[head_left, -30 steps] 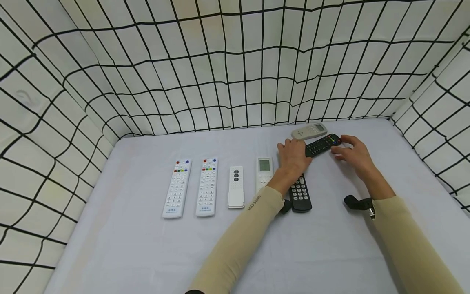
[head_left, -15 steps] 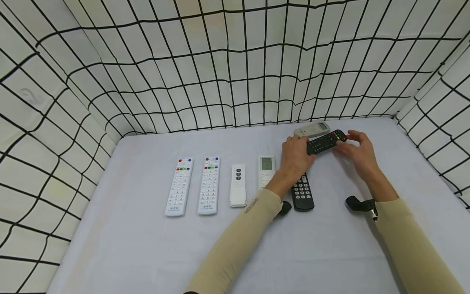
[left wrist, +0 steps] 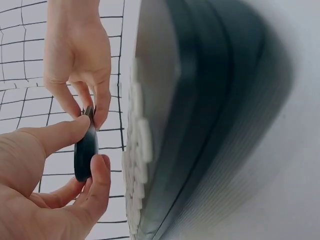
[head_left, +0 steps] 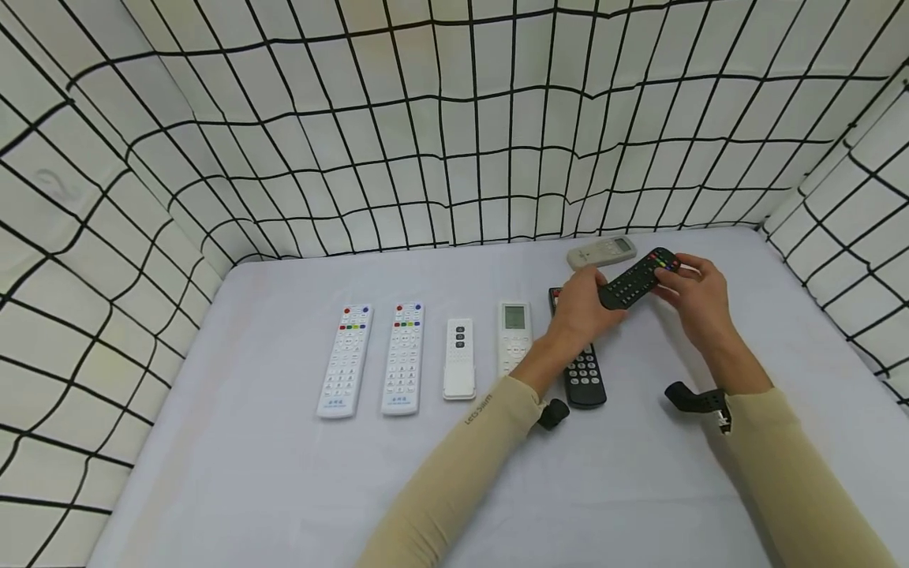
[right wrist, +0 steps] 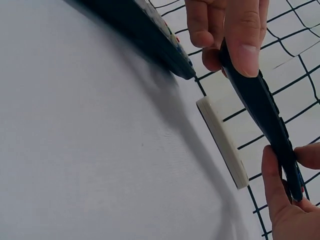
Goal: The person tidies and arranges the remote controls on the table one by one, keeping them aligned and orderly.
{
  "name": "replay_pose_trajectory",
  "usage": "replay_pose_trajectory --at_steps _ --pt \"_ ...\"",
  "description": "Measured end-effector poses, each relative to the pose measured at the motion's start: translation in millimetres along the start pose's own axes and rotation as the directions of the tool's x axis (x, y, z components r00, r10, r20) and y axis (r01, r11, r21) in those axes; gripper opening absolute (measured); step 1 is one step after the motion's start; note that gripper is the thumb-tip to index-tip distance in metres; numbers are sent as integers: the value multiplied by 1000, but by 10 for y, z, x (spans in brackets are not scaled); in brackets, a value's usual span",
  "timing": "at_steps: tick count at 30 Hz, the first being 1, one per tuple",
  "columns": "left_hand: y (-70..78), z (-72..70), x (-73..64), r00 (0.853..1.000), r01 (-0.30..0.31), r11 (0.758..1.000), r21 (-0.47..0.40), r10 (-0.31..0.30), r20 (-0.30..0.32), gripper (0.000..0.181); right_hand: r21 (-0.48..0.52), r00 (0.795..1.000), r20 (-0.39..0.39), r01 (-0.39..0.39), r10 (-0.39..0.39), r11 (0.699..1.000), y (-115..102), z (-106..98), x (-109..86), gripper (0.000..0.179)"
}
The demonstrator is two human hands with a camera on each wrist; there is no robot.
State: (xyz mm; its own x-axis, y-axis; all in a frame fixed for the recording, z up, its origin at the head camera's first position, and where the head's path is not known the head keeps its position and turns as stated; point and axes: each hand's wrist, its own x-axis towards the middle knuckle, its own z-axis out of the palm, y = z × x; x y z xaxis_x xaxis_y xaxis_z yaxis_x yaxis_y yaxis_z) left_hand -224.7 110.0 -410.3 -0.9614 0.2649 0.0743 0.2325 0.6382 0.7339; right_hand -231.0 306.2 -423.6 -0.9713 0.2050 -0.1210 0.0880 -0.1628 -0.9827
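Both hands hold a black remote control [head_left: 639, 278] raised over the far right of the table, tilted with its coloured buttons to the upper right. The left hand [head_left: 584, 306] grips its lower end between thumb and fingers; in the left wrist view the thumb lies on one face of the remote [left wrist: 86, 150]. At the upper end, the right hand [head_left: 696, 298] pinches it with thumb and fingertips. Under the left hand lies a second black remote [head_left: 585, 379] with pale keys, partly hidden. A beige remote with a small screen [head_left: 601, 252] lies behind the hands.
To the left, two white remotes with coloured buttons [head_left: 344, 363], a small white remote [head_left: 459, 363] and a white remote with a screen [head_left: 514, 335] lie in a row on the white table [head_left: 248, 473]. Black netting [head_left: 454, 150] stands around the back and sides.
The black remote has been lifted and turned steeper, its lower end drawn nearer. The right hand's fingers now close on its upper end; more of the black remote beneath shows.
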Motion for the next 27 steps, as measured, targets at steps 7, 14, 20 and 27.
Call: replay_pose_trajectory --at_steps 7,14,20,27 --pt "13 40 -63 999 -3 998 -69 7 45 56 -16 997 82 15 -14 1000 5 -44 -103 82" --pt "70 32 -121 998 -15 991 -135 23 59 58 -10 993 91 70 -68 998 -66 -74 -152 79" --pt "118 43 -213 994 7 969 -246 20 108 52 -100 995 74 66 -59 993 -82 -114 -191 78" --pt "118 77 -261 990 9 961 -276 31 140 63 -127 989 129 93 -77 988 -94 -122 -217 68"
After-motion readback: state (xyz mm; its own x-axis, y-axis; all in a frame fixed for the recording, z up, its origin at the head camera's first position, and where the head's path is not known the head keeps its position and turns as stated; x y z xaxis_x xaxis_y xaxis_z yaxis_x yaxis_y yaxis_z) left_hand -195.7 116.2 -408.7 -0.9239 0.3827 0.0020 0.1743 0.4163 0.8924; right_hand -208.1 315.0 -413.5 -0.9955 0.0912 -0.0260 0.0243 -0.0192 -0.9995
